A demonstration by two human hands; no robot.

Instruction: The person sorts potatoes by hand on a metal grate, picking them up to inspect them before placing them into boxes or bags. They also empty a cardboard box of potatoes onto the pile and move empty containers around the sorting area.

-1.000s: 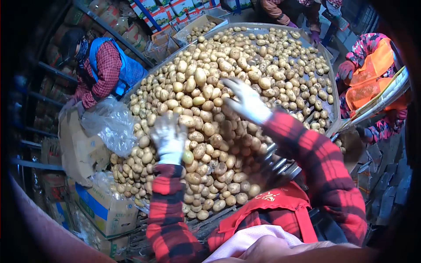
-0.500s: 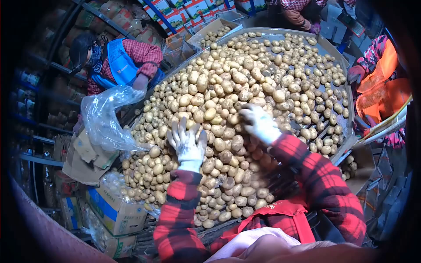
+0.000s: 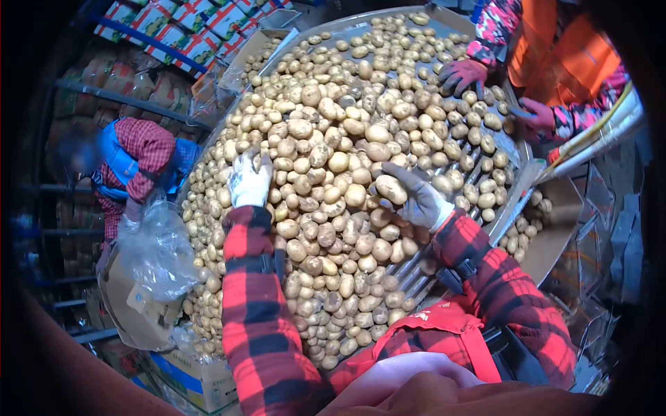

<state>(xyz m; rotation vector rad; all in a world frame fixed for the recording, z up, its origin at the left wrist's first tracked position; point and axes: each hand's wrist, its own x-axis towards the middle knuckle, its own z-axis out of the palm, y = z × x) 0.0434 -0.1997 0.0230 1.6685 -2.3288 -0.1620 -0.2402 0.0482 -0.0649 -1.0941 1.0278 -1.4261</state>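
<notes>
Near side first: the metal bars (image 3: 416, 281) are showing through at the near edge of the table (image 3: 515, 208), right of the main heap. Main change: the gloved right hand (image 3: 424, 201) is now holding one pale, oval potato (image 3: 390, 189) between thumb and fingers, narrowed round it, so this one is being singled out from the loose potatoes (image 3: 333, 232) beneath. It appears to be hanging just above them, over the middle of the table. The gloved left hand (image 3: 250, 182) is lying over the heap toward the left edge, fingers slightly spread, back uppermost; its palm is hidden, so cannot tell whether anything is under it. Off the left edge, a carton (image 3: 132, 305) is standing with a clear plastic bag (image 3: 156, 246) bunched at its mouth; a co-worker in a blue vest (image 3: 119, 156) is bending over both. Off the near right edge, an open carton (image 3: 555, 229) is holding more potatoes. Toward the far right corner, a co-worker in an orange vest (image 3: 562, 62) is now reaching in with two gloved hands, one spread over potatoes, the other at the rim. Beyond the far left corner, another open carton (image 3: 236, 66) is holding potatoes, printed boxes (image 3: 166, 28) stacking up behind.
</notes>
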